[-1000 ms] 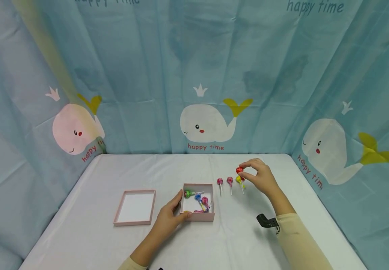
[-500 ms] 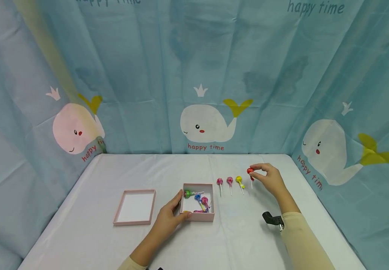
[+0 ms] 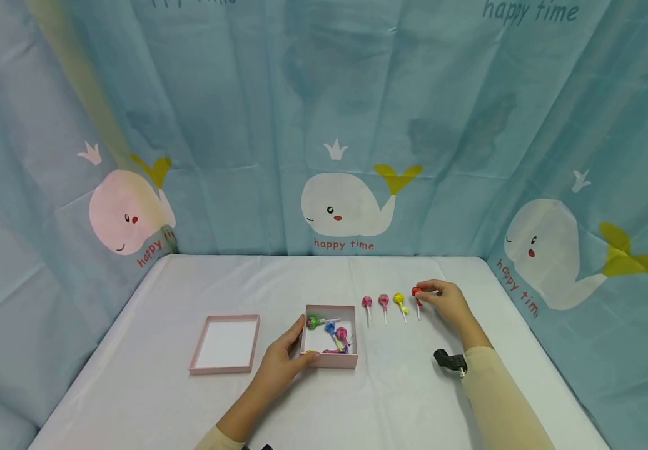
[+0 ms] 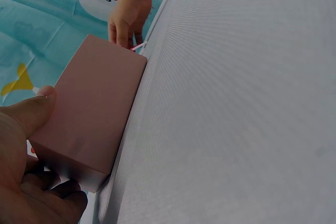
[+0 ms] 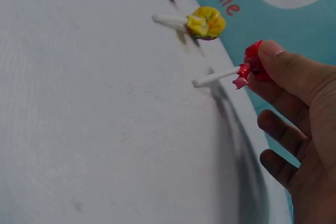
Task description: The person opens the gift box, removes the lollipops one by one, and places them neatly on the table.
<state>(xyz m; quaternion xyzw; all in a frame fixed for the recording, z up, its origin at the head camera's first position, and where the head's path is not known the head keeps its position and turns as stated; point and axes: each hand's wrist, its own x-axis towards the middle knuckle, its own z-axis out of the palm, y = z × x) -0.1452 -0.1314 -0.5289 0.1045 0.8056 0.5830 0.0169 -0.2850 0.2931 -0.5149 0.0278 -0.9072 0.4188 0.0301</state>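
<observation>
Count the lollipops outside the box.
4, in a row: the first pink lollipop nearest the box, the second pink lollipop beside it, then the yellow lollipop, and the red lollipop pinched by the right hand.

Left hand (image 4: 18, 187) around the near end of a pink box (image 4: 94, 103), right hand (image 4: 126, 20) beyond its far end

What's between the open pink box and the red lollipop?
From the pink box to the red lollipop, the head view shows one pink lollipop, another pink lollipop, then a yellow lollipop.
</observation>
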